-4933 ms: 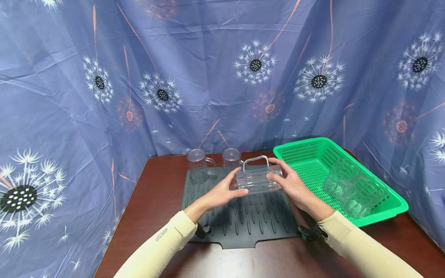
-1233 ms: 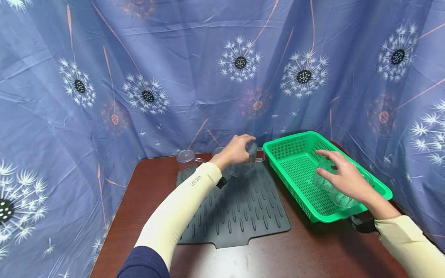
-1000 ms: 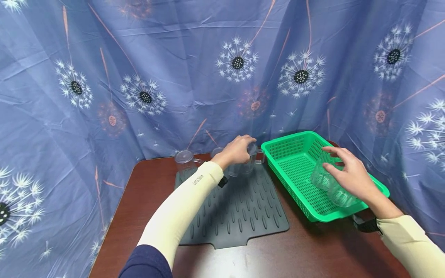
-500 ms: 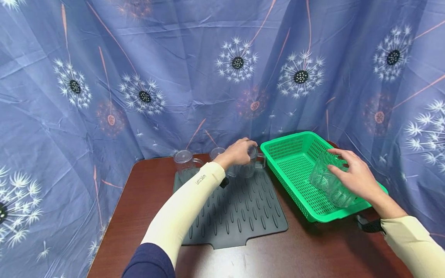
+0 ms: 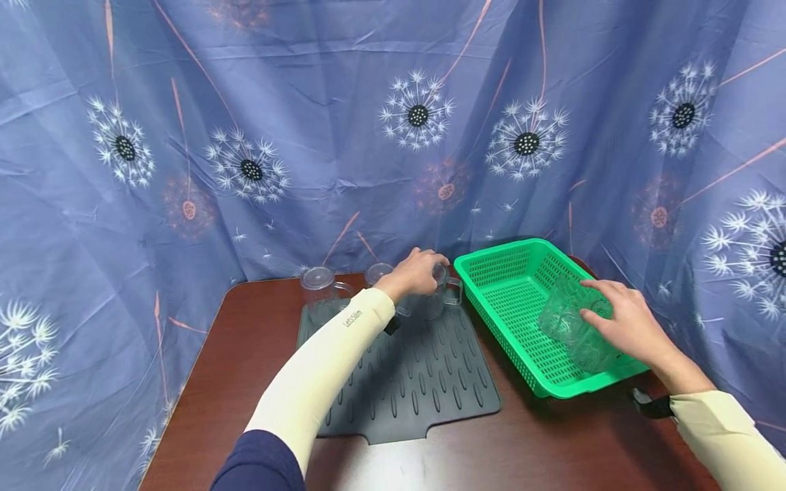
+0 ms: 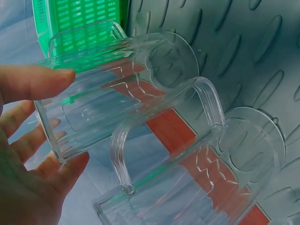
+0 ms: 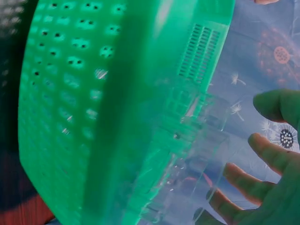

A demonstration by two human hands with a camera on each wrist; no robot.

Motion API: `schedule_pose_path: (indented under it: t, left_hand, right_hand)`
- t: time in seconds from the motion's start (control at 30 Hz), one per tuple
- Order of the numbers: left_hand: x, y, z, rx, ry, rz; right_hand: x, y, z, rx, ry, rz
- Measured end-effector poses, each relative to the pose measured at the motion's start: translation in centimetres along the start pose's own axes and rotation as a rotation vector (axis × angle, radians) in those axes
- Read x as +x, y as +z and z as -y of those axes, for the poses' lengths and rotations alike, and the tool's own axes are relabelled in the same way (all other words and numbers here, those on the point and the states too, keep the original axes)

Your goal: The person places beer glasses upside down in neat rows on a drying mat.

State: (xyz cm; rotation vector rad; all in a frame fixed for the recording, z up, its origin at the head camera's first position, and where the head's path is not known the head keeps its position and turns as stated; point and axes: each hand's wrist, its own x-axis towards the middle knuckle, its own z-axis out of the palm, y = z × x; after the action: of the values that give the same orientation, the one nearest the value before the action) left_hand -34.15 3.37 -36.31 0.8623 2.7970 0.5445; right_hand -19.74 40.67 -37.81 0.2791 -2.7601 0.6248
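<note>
My left hand [image 5: 428,264] reaches to the back right of the grey ribbed mat [image 5: 405,382] and grips a clear handled mug [image 5: 443,294] from above. In the left wrist view the thumb [image 6: 40,80] and fingers curl round that mug [image 6: 108,101], with a second mug [image 6: 197,183] close beside it. My right hand [image 5: 598,310] is inside the green basket [image 5: 497,267], its fingers wrapped over a clear ribbed cup [image 5: 561,320]. The right wrist view shows the fingers [image 7: 267,152] against that cup [image 7: 197,154] by the basket wall [image 7: 112,93].
Two more clear mugs [image 5: 317,285] [image 5: 376,273] stand along the mat's back edge. The brown table [image 5: 245,354] is hemmed in by a blue dandelion-print curtain [image 5: 368,136] behind and at both sides. The basket [image 6: 79,11] sits right beside the mat.
Both hands held one mug over the mat; the left has since carried it to the mat's back right. The right hand has moved into the basket and closed on the cup.
</note>
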Motion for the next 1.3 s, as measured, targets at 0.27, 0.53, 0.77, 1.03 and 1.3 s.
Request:
schedule_pose_path:
  t: [0.27,0.53,0.77,1.03,1.3]
  left_hand:
    - [-0.2,0.0,0.5,0.005,0.000,0.015]
    - [0.1,-0.1,0.0,0.012,-0.031,0.058]
    - [0.4,0.3,0.3,-0.005,-0.049,0.071]
    - [0.7,0.6,0.3,-0.014,-0.055,0.034]
    - [0.8,0.9,0.2,0.057,-0.053,0.002]
  right_hand:
    - [-0.2,0.8,-0.4,-0.099,-0.003,0.043]
    - [-0.2,0.7,-0.9,-0.125,0.115,0.187]
    - [-0.7,1.0,-1.3,-0.139,0.131,0.270]
    - [-0.6,1.2,-1.3,-0.177,0.093,0.263]
    - [-0.7,1.4,-1.3,-0.187,0.065,0.271]
